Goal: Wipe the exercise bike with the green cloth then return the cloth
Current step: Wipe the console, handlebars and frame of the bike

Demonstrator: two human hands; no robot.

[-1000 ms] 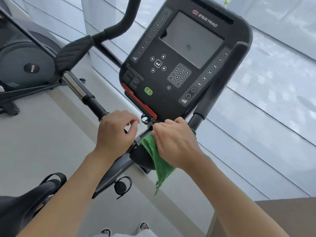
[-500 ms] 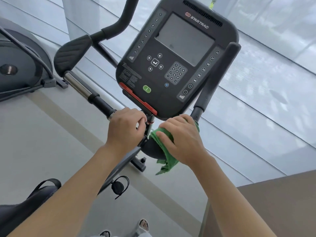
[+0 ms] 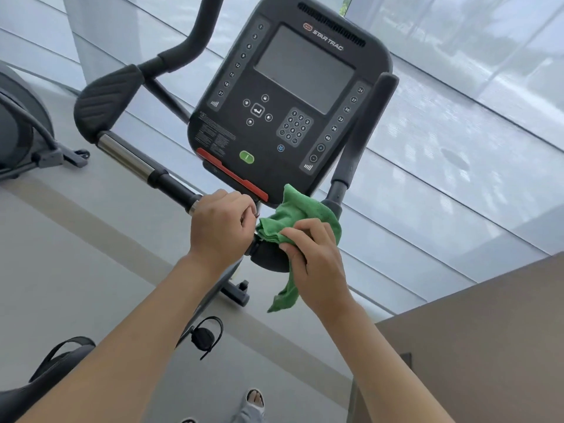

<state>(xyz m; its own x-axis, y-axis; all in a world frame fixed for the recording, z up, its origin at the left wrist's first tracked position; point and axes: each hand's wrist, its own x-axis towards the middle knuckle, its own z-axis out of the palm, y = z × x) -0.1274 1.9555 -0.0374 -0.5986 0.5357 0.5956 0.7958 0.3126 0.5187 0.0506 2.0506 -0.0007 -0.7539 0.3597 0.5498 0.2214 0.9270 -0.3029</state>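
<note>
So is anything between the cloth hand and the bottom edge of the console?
Nothing visible. The right hand grips the green cloth, whose top already touches the console at its lower edge. The left hand grips the handlebar alongside, not between them.

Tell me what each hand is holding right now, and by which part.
The right hand grips the green cloth around its bunched middle, one corner hanging below. The left hand grips the inner end of the bike's left handlebar, beside the console.
</note>
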